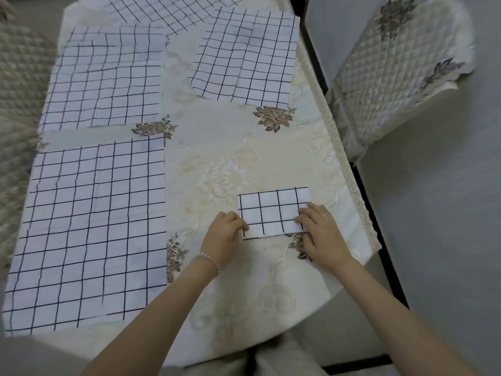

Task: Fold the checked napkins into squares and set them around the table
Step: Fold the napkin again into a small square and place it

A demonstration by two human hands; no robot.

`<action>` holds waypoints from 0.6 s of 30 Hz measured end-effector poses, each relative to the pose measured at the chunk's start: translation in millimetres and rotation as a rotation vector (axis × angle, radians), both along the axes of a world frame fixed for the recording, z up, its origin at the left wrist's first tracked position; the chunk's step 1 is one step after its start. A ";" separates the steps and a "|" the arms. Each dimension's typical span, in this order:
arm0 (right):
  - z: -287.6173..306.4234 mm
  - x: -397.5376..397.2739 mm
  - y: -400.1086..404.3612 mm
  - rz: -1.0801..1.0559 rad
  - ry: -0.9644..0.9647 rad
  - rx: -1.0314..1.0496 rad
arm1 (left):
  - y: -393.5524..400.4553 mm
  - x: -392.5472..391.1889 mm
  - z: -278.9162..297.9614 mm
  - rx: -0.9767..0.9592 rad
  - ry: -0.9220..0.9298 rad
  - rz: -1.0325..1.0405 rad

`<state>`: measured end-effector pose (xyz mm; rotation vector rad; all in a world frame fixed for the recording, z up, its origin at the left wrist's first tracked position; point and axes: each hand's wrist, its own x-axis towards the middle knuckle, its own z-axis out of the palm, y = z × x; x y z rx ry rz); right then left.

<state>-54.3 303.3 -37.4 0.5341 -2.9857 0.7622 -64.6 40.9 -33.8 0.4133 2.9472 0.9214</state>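
Note:
A small folded checked napkin (271,210), white with dark grid lines, lies near the table's right edge. My left hand (223,234) pinches its lower left corner. My right hand (320,229) presses flat on its right end, fingers spread over the cloth. Unfolded checked napkins lie flat on the left: a large one (89,232) at the near left and another (105,80) behind it. A half-folded one (244,58) lies at the far middle, and part of another (168,12) shows at the far edge.
The table wears a cream floral tablecloth (217,147) with a lace border on the right. A quilted chair cushion (393,66) stands to the right, beyond the table's edge. Another quilted seat (19,85) is at the left. Grey floor lies on the right.

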 end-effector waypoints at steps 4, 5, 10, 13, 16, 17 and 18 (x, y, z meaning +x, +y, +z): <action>10.4 -15.1 -34.8 -0.113 0.002 0.035 | 23.2 -13.5 2.9 -0.219 0.158 -0.057; 10.8 -21.3 -48.2 -0.112 -0.007 0.065 | 30.1 -16.6 1.2 -0.293 0.133 -0.076; -6.3 -37.6 -94.7 -0.059 -0.118 0.121 | 51.2 -20.1 -23.3 -0.471 -0.044 -0.092; -23.1 -37.5 -84.0 -0.041 -0.136 0.166 | 51.5 -19.9 -28.8 -0.453 -0.075 -0.053; -28.8 -40.7 -62.8 -0.057 -0.115 0.221 | 42.4 -19.9 -35.8 -0.449 -0.065 -0.069; -28.4 -41.5 -54.9 -0.080 -0.113 0.232 | 37.3 -19.2 -37.2 -0.445 -0.057 -0.067; -28.4 -41.8 -46.7 -0.101 -0.112 0.243 | 31.6 -18.3 -38.7 -0.441 -0.043 -0.064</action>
